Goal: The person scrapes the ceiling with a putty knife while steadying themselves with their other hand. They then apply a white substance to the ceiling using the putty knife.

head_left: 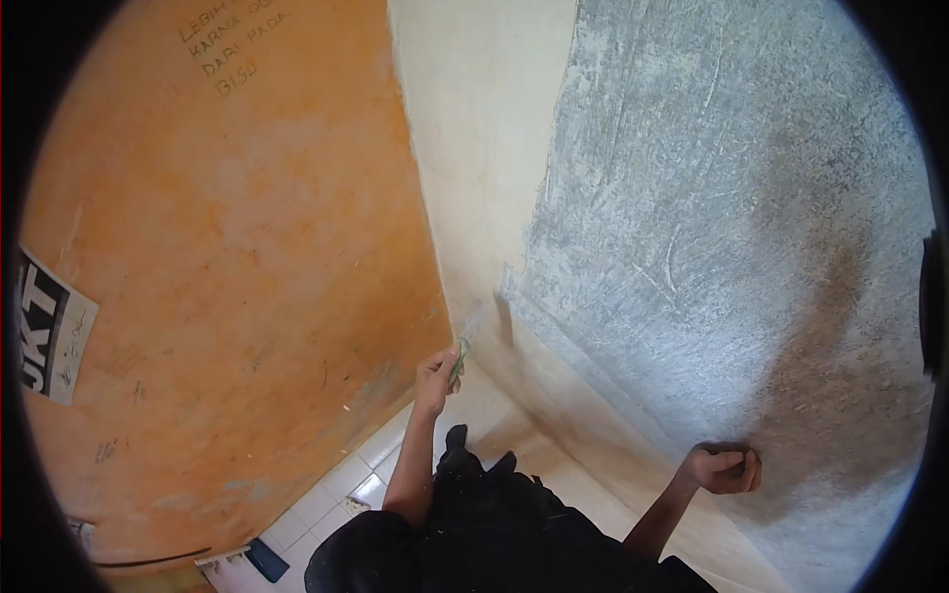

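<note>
My left hand (436, 381) is closed around the green handle of a putty knife (461, 358). Its thin blade points up toward the wall corner, over the pale wall strip (484, 188) beside the orange wall. My right hand (727, 468) is curled into a loose fist, close to the lower part of the grey wall (643, 247). Nothing sticks out of that fist. The grey wall has a rough, streaky surface, with a ragged edge where it meets the pale strip.
The orange wall (267, 247) on the left bears handwriting and a sticker (54, 321). White tiles (326, 489) cover the floor below. A dark blue object (266, 560) lies at the foot of the orange wall. My shadow falls across the grey wall.
</note>
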`<state>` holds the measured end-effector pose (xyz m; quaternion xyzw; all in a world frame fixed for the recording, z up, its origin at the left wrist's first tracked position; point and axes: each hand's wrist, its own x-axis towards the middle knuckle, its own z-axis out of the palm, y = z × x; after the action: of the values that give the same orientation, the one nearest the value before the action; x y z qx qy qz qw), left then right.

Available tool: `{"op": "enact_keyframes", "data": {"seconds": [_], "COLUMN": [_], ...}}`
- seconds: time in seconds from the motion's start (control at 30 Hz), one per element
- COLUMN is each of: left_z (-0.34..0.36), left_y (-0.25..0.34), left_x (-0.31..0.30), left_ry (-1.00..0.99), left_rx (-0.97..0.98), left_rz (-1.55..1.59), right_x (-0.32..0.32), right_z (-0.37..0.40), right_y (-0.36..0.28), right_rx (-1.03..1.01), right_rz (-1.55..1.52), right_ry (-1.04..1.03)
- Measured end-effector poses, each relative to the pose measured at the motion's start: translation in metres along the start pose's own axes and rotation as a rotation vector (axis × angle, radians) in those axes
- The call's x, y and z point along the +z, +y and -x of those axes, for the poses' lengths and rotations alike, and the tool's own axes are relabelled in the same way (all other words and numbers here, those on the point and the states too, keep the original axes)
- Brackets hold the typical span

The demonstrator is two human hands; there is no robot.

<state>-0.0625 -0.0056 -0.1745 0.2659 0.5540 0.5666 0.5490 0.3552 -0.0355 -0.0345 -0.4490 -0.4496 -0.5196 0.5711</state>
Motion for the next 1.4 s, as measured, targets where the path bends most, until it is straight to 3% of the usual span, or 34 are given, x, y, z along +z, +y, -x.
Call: {"op": "enact_keyframes", "data": {"seconds": [0.17,0.23,0.33,0.4,0.5,0.67,0.83,0.93,1.03,1.1,1.23,1.4], "left_z": [-0.011,-0.001,0.008,0.007,0.004,0.01,-0.012,0.011,-0.003,-0.008,-0.001,-0.008], "left_y": [0.057,0.08,0.073,0.033,0.046,0.033,0.05,0.051,0.056,0.056,0.047,0.035], "left_x": [0.065,0.076,0.062,0.036,0.066,0.048,0.061,0.049,0.04,0.055,0.034,0.019], "left_ry": [-0.051,-0.096,0.043,0.091,0.026,0.053,-0.017,-0.018,-0.062,-0.164,-0.247,-0.43], "left_rx": [0.166,0.233,0.273,0.192,0.208,0.199,0.19,0.176,0.092,0.155,0.169,-0.001], "left_rz": [-0.047,0.004,-0.01,-0.067,-0.104,-0.103,-0.074,-0.056,-0.116,0.005,-0.04,0.058], "right_x": [0.003,0.001,0.003,0.003,0.005,0.007,0.008,0.004,0.019,0.019,0.029,0.029], "right_z": [-0.002,-0.009,-0.005,-0.002,-0.004,-0.005,-0.002,-0.003,-0.007,-0.003,0.0,-0.004], "right_y": [0.006,0.002,0.007,0.008,0.006,0.001,-0.001,-0.015,-0.03,-0.041,-0.054,-0.059], "right_rx": [-0.042,-0.125,-0.109,-0.09,-0.095,-0.109,-0.02,0.048,0.12,0.166,0.073,0.082], "right_rz": [-0.095,0.02,-0.056,-0.083,-0.087,0.029,0.03,0.044,0.083,0.158,0.353,0.377], "right_ry": [0.063,0.019,0.048,0.053,0.059,0.068,0.058,0.022,0.049,0.032,0.014,-0.006]}}
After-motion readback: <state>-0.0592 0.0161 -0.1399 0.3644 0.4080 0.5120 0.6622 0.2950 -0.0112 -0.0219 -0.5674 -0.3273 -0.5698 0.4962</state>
